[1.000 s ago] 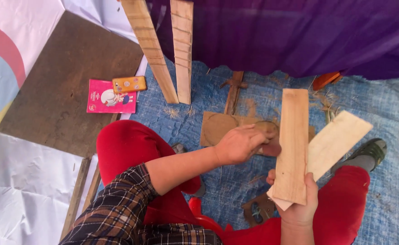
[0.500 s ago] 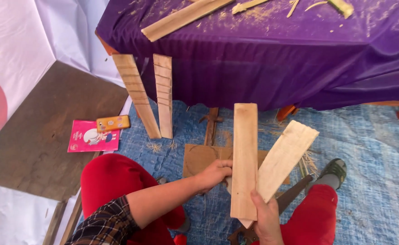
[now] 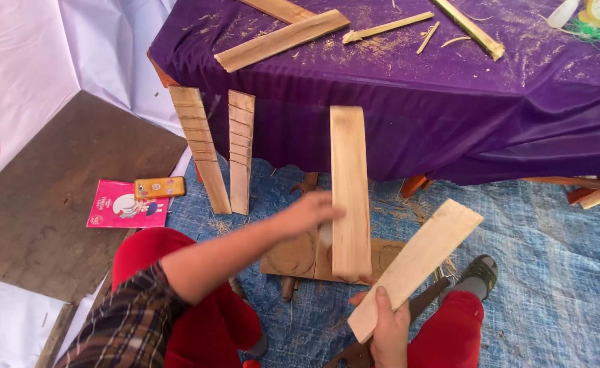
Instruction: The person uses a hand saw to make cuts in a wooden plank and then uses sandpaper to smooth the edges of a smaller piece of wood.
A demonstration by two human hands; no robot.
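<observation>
Moved: since 0.5 s ago the left hand (image 3: 310, 212) has lifted off the flat brown board (image 3: 293, 257) on the floor and now reaches right toward the upright plank (image 3: 349, 191); the view has tilted up, so more of the tabletop (image 3: 395, 75) shows.
Right hand: the right hand (image 3: 388, 330) is clenched around the near ends of 2 planks, the upright plank and the slanted plank (image 3: 419, 262), which fans out to the right.
Left hand: fingers stretched out and released, holding nothing, tips at the left edge of the upright plank; whether they touch it I cannot tell.
Planks: both sit above the blue tarp (image 3: 538, 272), between the red-trousered knees, near the purple cloth's hanging front.
Risk 1: 1 hand pinching 2 long planks at their ends looks weak; the slanted one may swing or slip out.
Risk 2: a push from the left hand could tip the upright plank against the tabletop edge.
Risk 3: rough sawn edges could leave splinters in bare fingers.
Nearby: 2 notched slats (image 3: 218, 153) lean at the far left; a pink booklet (image 3: 119, 208) lies beyond.
</observation>
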